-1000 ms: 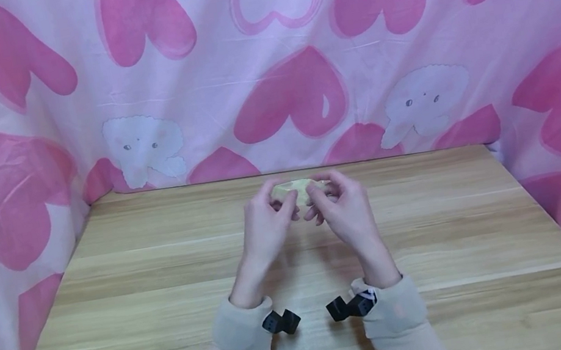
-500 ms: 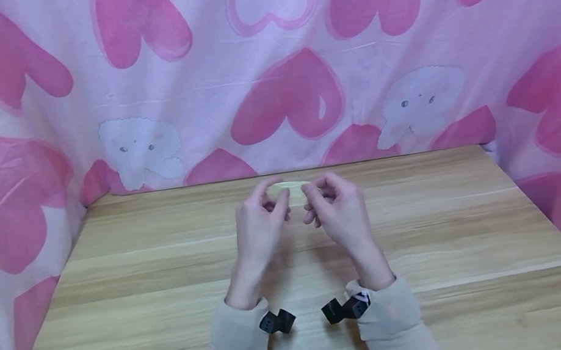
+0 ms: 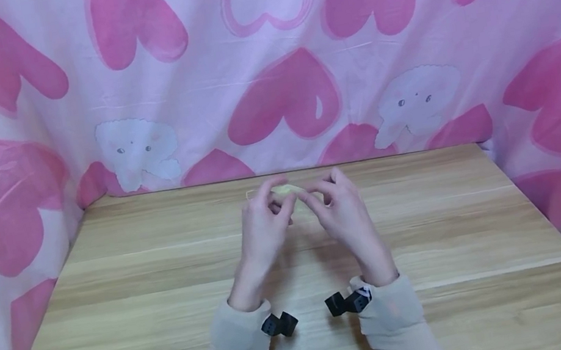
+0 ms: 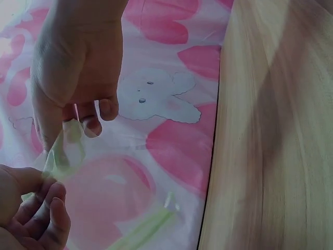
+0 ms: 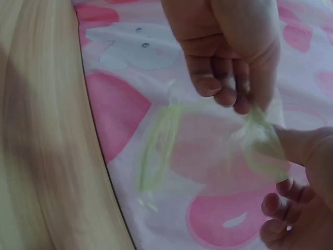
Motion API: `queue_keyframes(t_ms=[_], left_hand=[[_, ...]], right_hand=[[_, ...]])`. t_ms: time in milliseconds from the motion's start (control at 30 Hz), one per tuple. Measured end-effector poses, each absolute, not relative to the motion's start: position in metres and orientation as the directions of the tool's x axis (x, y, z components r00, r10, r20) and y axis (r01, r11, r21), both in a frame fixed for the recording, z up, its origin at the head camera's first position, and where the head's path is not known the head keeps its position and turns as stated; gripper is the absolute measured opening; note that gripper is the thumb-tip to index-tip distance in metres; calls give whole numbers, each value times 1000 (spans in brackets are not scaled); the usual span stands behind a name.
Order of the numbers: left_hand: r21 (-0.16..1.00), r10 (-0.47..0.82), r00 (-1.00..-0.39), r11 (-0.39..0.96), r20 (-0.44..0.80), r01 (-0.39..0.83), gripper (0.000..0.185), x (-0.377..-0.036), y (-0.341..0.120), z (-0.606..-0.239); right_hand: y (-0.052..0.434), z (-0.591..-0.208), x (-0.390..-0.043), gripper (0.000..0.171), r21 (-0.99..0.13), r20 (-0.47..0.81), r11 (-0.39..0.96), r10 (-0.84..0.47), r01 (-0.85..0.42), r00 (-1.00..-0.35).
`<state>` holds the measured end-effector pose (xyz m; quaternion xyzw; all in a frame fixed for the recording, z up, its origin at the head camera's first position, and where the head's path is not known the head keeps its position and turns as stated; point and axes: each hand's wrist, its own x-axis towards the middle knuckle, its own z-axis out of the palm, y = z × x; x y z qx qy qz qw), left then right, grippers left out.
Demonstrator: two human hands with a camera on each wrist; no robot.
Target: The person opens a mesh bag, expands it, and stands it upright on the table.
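Observation:
Both hands are raised over the far middle of the wooden table [image 3: 166, 293] and pinch a thin, see-through pale green plastic film [image 3: 287, 190] between them. My left hand [image 3: 278, 204] grips its left end with thumb and fingertips. My right hand [image 3: 316, 197] pinches the right end. In the left wrist view the left hand [image 4: 83, 122] holds the film [image 4: 65, 148] above the right hand [image 4: 36, 205]. From the right wrist, the right hand [image 5: 234, 99] and the left hand [image 5: 299, 192] hold the crumpled film [image 5: 263, 143], and a loose green strip [image 5: 158, 146] of it hangs left.
A pink cloth with hearts and white elephants [image 3: 291, 74] hangs behind the table and down both sides. Small black cameras [image 3: 280, 325] are strapped at both beige sleeves. Nothing else lies on the wooden top.
The hands drew slightly apart half a second ago and have come together again, fingertips almost touching, with the film bunched smaller between them.

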<state>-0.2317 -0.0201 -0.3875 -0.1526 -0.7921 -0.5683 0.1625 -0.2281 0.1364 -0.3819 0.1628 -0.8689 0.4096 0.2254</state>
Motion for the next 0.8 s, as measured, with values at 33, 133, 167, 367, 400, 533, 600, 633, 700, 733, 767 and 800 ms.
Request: queue_keyframes(t_ms=[33, 133, 167, 367, 400, 533, 600, 633, 700, 733, 767, 800], left_hand=[[842, 54, -896, 321, 442, 435, 27, -231, -20, -388], [817, 42, -881, 356, 471, 454, 26, -231, -20, -388], [812, 38, -878, 364, 477, 457, 26, -230, -19, -388], [786, 36, -866, 402, 499, 469, 33, -230, -18, -388], [782, 41, -865, 407, 501, 472, 33, -230, -18, -388], [750, 69, -857, 450, 511, 484, 30, -230, -18, -387], [714, 76, -850, 507, 521, 483, 28, -230, -19, -388], [691, 78, -846, 540, 527, 481, 27, -230, -20, -388], [648, 78, -838, 597, 540, 473, 28, -230, -21, -388], [633, 78, -835, 616, 544, 470, 28, -230, -22, -389], [625, 78, -834, 625, 546, 468, 28, -230, -22, -389], [624, 77, -833, 626, 548, 468, 27, -231, -23, -389]], right_hand=[[137, -383, -229, 15, -628, 541, 613, -99, -480, -835], [137, -384, -230, 9, -608, 581, 622, -73, -492, -811], [137, -384, -231, 8, -609, 591, 624, -56, -491, -805], [137, -383, -231, 11, -638, 615, 613, 42, -466, -787], [137, -383, -232, 10, -640, 616, 611, 47, -465, -786], [137, -383, -232, 8, -635, 618, 609, 33, -475, -785], [137, -383, -232, 6, -629, 618, 607, 12, -486, -786], [138, -383, -232, 5, -623, 619, 607, -3, -493, -786], [138, -383, -232, 3, -609, 617, 609, -40, -509, -786], [139, -383, -232, 2, -603, 614, 608, -60, -516, -787], [139, -383, -232, 3, -598, 609, 608, -80, -523, -789], [138, -383, -232, 7, -593, 602, 609, -99, -526, -793]])
